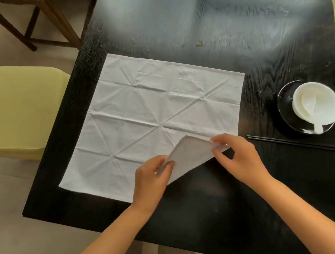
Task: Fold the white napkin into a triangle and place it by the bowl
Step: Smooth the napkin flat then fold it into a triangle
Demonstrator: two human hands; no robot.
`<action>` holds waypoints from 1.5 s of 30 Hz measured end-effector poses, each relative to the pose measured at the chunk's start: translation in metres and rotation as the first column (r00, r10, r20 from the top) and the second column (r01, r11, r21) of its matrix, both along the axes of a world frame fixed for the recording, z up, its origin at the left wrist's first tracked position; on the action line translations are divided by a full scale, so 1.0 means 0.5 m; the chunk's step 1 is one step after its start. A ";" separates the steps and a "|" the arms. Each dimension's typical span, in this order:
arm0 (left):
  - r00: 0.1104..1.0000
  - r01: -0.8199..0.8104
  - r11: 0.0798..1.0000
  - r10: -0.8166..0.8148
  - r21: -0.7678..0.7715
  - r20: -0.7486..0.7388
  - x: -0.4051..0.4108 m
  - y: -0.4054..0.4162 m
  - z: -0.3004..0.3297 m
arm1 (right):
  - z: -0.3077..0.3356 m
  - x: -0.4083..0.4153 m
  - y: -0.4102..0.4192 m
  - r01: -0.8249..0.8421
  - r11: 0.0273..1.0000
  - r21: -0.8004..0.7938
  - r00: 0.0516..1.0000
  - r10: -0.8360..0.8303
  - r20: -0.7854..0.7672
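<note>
Black bench (189,38), white napkin (144,109) spread flat mid-left, heavily creased. White bowl (317,104) sits on a black plate (284,108) at the right edge, a white spoon (312,108) inside it. Black chopsticks (297,144) lie between bowl and right hand, well clear of the cloth. Yellow-green seat (14,106) left of the bench, wooden chair (32,6) far-left. Near-right napkin corner is lifted and turned over. Left hand (150,177) pinches the flap's lower edge, fingers closed on it. Right hand (240,156) pinches the upper edge, fingers closed on cloth.
</note>
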State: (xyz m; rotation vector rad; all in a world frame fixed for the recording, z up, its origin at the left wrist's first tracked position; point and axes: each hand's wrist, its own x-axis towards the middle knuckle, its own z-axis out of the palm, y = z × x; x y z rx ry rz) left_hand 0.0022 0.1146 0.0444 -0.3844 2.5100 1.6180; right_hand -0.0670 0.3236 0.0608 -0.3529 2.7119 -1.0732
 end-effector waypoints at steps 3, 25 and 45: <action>0.994 -0.108 0.994 0.108 0.014 -0.012 -0.056 -0.050 -0.001 | 0.005 -0.061 -0.050 0.057 0.998 -0.005 0.998 -0.057 0.011; 0.986 -0.135 0.898 0.081 -0.418 -0.146 -0.432 -0.384 -0.121 | -0.141 -0.479 -0.420 0.115 0.987 0.112 0.990 -0.104 -0.097; 0.954 -0.299 0.822 0.265 -0.484 -0.139 -0.466 -0.379 -0.128 | -0.151 -0.498 -0.364 0.102 0.963 0.249 0.983 -0.060 -0.172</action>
